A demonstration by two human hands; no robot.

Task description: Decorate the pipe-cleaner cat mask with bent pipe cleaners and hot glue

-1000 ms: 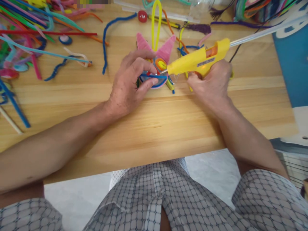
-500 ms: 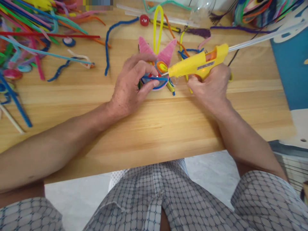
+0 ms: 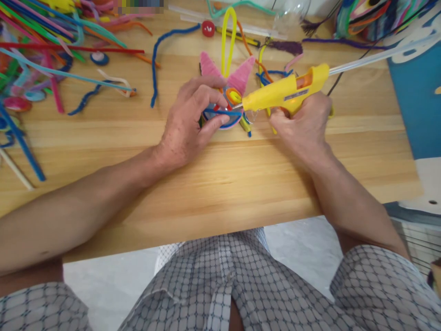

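Observation:
My right hand [image 3: 305, 115] is wrapped round a yellow hot glue gun [image 3: 275, 94], with a clear glue stick [image 3: 365, 59] jutting from its back. The gun's metal nozzle points left at a small pipe-cleaner craft figure [image 3: 236, 120] with pink pointed ears [image 3: 241, 76], a yellow loop [image 3: 228, 41] on top and a blue-edged lower part. My left hand [image 3: 193, 117] grips the figure from its left side, thumb and fingers closed on it, covering much of its middle. Thin glue strands hang below the nozzle. Whether the nozzle touches the figure, I cannot tell.
Many coloured pipe cleaners [image 3: 51, 55] lie heaped at the left. A blue pipe cleaner [image 3: 155, 59], a red round piece [image 3: 207, 28], a yellow cutter [image 3: 241, 39] and a purple tassel [image 3: 285, 46] lie behind the figure. A black cord [image 3: 347, 64] runs at the right.
The view has shifted very slightly. Both hands, the glue gun and the figure keep almost the same positions relative to each other.

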